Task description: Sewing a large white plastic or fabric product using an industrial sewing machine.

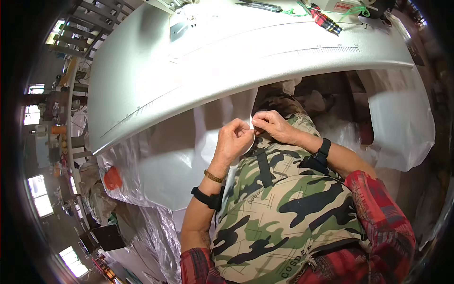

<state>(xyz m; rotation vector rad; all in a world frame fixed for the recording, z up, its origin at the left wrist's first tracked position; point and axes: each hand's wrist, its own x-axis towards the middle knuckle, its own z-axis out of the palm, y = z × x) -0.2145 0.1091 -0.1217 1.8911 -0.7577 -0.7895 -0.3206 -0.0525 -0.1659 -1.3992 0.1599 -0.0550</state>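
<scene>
Just below the front edge of the sewing table, over my lap, my left hand (233,141) and my right hand (275,127) come almost together. Both hands pinch the edge of a thin white cloth (252,103) with thumb and fingertips. The cloth rises as a narrow strip between them toward the table edge, and more of it appears to hang on the left. Its exact fold at the fingertips is too small to make out. Beneath my hands lies a camouflage apron (283,199).
The white sewing table (227,61) has a ruler scale near its front edge. Part of a sewing machine (182,12) shows at the top, with tweezers (260,5) and a red plaid object (326,21) to its right. Clear plastic sheeting (161,232) hangs at left; white material (402,123) hangs at right.
</scene>
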